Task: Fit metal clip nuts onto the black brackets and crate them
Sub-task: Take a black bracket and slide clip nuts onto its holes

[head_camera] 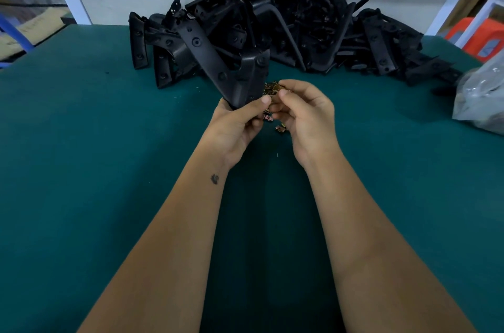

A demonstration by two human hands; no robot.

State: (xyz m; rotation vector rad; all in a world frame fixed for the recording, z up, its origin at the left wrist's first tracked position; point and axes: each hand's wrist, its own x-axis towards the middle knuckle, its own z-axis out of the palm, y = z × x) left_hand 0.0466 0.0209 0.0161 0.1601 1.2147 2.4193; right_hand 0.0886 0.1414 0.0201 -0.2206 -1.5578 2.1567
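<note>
My left hand (240,122) grips the lower end of a long black bracket (215,59), which leans up and to the left above the green table (95,141). Beside it, my right hand (302,111) pinches a small brass-coloured clip nut (272,88) right at the bracket's lower edge. Beneath my fingers lie loose clip nuts (281,128) on the table, partly hidden by my hands.
A big heap of black brackets (300,29) fills the far middle of the table against the white wall. A grey plastic bag (482,98) sits at the right edge. Cardboard boxes (30,29) stand off the table to the left, a red stool (480,38) to the right.
</note>
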